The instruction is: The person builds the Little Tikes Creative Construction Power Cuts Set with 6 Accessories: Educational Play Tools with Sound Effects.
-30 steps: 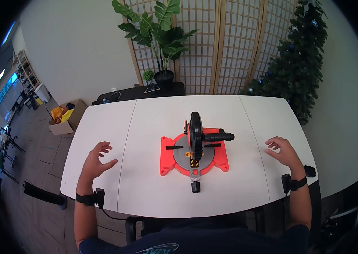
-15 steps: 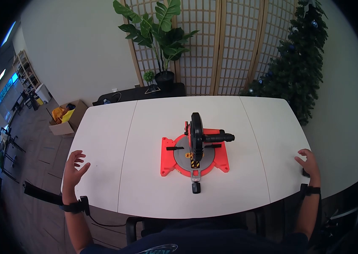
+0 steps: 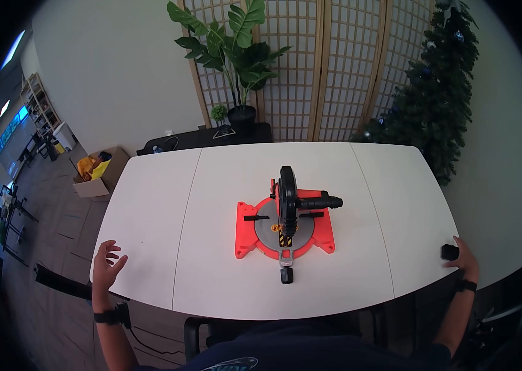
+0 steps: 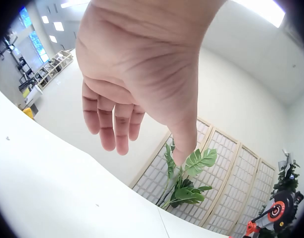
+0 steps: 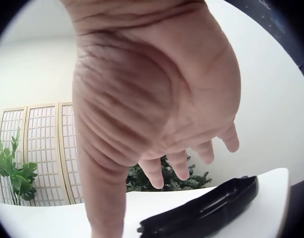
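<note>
At the middle of the table stands a miter saw (image 3: pixel 286 213) with a red base, a grey round turntable and a black upper part. A black barrel points right from it. At the table's right edge lies a long, dark, moulded plastic piece (image 5: pixel 206 206), small in the head view. My right hand (image 3: pixel 466 258) is beside that black piece, thumb and fingers spread apart; the right wrist view shows the fingers extended just beyond it. Over the table's left edge is my left hand (image 3: pixel 108 266), fingers loosely bent, holding nothing. It is far from the saw.
The white table (image 3: pixel 360 284) has a curved front edge. Behind it, a low black stand (image 3: pixel 199 141) bears a potted plant (image 3: pixel 242 114). A decorated tree (image 3: pixel 434 105) is at the back right, and a cardboard box (image 3: pixel 106 176) sits on the floor at left.
Both hands have moved outward from near the saw and back toward the body. My right hand has come down to the black piece at the right edge. The saw stays in place.
</note>
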Tool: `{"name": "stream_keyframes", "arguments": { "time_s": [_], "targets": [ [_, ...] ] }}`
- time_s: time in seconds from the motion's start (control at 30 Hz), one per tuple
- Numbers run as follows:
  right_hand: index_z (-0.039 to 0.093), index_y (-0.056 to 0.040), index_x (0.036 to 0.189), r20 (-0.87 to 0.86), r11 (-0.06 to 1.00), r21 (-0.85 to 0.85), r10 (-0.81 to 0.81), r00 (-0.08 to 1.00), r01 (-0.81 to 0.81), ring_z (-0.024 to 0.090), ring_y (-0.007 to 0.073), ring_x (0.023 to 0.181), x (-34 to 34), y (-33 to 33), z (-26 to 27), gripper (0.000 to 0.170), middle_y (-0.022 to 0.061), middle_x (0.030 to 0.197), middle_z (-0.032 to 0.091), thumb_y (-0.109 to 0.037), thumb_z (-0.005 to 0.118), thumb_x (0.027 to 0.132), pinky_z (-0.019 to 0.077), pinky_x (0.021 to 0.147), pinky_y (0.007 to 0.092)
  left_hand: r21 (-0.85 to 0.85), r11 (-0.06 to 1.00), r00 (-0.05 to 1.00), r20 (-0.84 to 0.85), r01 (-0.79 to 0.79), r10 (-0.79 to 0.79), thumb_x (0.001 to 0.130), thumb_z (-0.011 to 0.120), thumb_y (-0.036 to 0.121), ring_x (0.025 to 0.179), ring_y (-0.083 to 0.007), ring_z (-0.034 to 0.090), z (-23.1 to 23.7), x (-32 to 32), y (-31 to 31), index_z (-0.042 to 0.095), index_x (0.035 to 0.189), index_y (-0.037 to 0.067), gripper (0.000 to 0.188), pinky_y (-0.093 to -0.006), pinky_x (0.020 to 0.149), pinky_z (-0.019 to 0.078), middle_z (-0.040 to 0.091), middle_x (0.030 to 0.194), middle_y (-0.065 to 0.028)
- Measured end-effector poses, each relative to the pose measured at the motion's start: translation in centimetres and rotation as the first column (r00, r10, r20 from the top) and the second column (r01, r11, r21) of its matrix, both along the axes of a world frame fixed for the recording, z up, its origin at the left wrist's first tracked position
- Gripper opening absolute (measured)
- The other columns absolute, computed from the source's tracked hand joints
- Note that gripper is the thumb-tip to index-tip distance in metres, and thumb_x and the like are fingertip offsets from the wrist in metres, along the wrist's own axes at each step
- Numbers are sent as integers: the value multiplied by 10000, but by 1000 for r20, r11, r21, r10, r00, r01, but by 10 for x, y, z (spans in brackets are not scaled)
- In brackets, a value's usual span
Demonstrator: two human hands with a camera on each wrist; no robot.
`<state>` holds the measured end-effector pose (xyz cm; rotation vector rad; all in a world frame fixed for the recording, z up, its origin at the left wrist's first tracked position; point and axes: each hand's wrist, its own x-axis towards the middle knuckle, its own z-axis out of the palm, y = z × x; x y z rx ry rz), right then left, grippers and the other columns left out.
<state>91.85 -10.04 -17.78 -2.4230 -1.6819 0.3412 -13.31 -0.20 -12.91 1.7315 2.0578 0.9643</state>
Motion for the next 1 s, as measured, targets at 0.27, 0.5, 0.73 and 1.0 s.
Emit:
{"name": "stream_keyframes", "arguments": {
  "time_s": [0.27, 0.5, 0.73, 1.0],
  "targets": [
    [464, -90, 1460, 24, 988, 152, 22, 999, -26, 490, 346, 1349, 50, -16, -58, 965, 178, 1430, 517, 46, 808, 570, 392, 1156, 408, -22, 999, 999, 25, -33, 34, 802, 815, 211, 866, -157, 634, -8, -2, -10, 540, 1280, 53, 573, -293, 717, 479, 686, 1072, -73],
    [550, -53, 1327, -21, 960, 279, -30, 999, 35, 552, 347, 1258, 34, -16, -59, 800, 163, 1320, 580, 51, 799, 574, 436, 1097, 414, -21, 999, 998, 44, -33, 34, 807, 811, 203, 864, -161, 636, -13, -5, -10, 537, 1281, 48, 569, -292, 716, 492, 679, 1067, -81],
    [605, 26, 1228, -286, 938, 281, -119, 951, 202, 657, 236, 959, -43, 21, 8, 593, 117, 1014, 675, -76, 867, 706, 521, 859, 352, -29, 999, 997, 79, 25, -22, 817, 804, 180, 812, -139, 632, -3, 9, -2, 527, 1286, 41, 563, -261, 677, 490, 681, 1039, -83],
    [625, 57, 1240, -211, 893, 446, 163, 964, -53, 607, 111, 704, -111, 74, 57, 544, 105, 957, 686, -171, 856, 804, 506, 645, 255, -22, 991, 987, 92, 133, -131, 835, 660, 21, 755, -103, 619, 26, 45, 9, 572, 1188, 26, 364, -234, 640, 468, 691, 929, -53]
  ]
}}
